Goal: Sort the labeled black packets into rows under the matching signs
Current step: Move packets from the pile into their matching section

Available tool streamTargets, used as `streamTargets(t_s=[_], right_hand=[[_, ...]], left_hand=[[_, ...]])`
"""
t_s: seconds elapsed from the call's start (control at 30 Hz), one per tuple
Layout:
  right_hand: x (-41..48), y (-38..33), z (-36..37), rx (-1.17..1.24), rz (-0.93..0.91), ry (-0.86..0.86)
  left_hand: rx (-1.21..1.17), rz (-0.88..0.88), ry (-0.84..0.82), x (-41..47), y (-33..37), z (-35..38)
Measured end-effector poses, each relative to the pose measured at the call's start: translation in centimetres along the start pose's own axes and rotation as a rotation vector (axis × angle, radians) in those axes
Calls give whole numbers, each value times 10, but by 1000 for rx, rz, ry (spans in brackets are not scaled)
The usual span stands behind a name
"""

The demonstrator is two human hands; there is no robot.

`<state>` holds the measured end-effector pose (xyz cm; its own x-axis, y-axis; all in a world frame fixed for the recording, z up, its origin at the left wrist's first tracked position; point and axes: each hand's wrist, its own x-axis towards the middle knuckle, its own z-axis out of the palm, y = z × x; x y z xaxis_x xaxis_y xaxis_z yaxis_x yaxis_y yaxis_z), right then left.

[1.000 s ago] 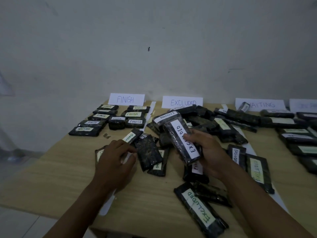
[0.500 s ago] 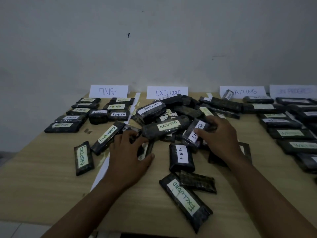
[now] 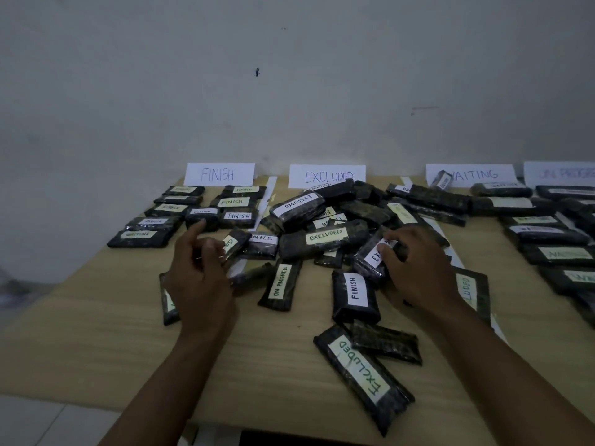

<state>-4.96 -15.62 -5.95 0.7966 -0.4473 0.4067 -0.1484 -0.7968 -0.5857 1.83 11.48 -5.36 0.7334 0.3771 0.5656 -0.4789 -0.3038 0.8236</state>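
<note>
ON PROGRESS sign (image 3: 560,173): cut off by the right edge, writing faint.
WAITING sign (image 3: 476,174): first letter hidden behind a leaning packet (image 3: 441,180).
EX packet (image 3: 370,257): rest of label lay under the right hand's (image 3: 418,272) fingers (image 3: 388,249); thumb out of sight.
Left hand (image 3: 201,284): its fingers were blurred, grip unreadable; it covered most of a low packet (image 3: 167,304).
LUDED packet (image 3: 473,291): first letters sat behind the right wrist.
OGRESS packet (image 3: 262,244): label start was under the ED packet (image 3: 235,243).
Right rows (image 3: 547,252): labels smeared, outermost packets cut off.
</note>
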Motion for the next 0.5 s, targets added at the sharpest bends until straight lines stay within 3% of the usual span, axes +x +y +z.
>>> streamTargets(t_s=[0.07,0.3,0.4,0.5], right_hand=[[-1,-1,0,1,6,-2],[-2,-1,0,0,9,0],[-2,-2,0,4,7,-1],[-3,-2,-1,16,8,-3]], left_hand=[[47,-29,-83,4,-10,-3],[270,31,-605,5,-16,-5],[435,245,-883,5,-22,-14],[430,251,-943,9,-27,-19]])
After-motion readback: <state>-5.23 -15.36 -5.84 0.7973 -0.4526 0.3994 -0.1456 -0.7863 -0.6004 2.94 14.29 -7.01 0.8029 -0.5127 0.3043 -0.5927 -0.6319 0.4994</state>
